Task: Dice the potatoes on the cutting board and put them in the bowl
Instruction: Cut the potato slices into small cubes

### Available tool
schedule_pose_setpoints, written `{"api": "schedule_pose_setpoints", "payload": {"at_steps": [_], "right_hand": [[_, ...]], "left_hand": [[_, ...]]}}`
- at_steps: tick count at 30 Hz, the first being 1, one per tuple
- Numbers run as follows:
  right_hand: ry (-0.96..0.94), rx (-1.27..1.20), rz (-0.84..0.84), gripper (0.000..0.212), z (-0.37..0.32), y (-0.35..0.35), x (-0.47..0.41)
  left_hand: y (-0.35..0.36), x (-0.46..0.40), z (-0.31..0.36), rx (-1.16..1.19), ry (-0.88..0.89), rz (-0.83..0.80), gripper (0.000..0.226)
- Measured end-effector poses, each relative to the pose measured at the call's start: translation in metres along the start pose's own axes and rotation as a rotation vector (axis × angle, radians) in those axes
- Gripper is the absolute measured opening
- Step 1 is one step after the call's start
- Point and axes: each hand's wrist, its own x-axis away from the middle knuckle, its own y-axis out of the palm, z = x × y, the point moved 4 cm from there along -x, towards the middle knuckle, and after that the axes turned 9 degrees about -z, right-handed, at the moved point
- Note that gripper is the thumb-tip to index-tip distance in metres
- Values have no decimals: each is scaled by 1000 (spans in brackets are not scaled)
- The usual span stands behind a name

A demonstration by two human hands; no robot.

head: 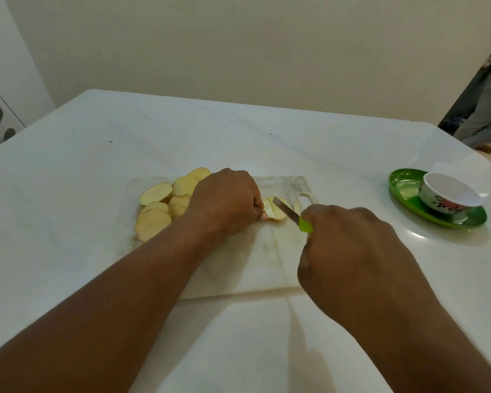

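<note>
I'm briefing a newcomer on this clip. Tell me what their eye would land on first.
First the two hands meeting mid-board: the left hand pins a potato slice while the right hand grips a green-handled knife with its blade on that slice. Next, the pile of slices at the left of the board, and the bowl on a green plate at far right.

**Surfaces and finishes**

The table (97, 180) looks smooth, white and faintly glossy. At 6 o'clock from its middle, the cutting board (267, 251) looks like matt, stained marble-patterned plastic. The knife (291, 215) has a metal blade and green plastic handle. At 3 o'clock, the green plate (403, 185) shines glossy under a glazed floral bowl (442, 202).
</note>
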Motion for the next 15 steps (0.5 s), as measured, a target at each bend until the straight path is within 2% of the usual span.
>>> {"api": "schedule_pose_setpoints", "payload": {"at_steps": [5, 15], "right_hand": [[17, -73, 10, 21, 1, 11, -25], [12, -101, -44, 18, -4, 21, -38]], "left_hand": [[1, -1, 0, -24, 15, -3, 12], [3, -4, 1, -37, 30, -31, 15]]}}
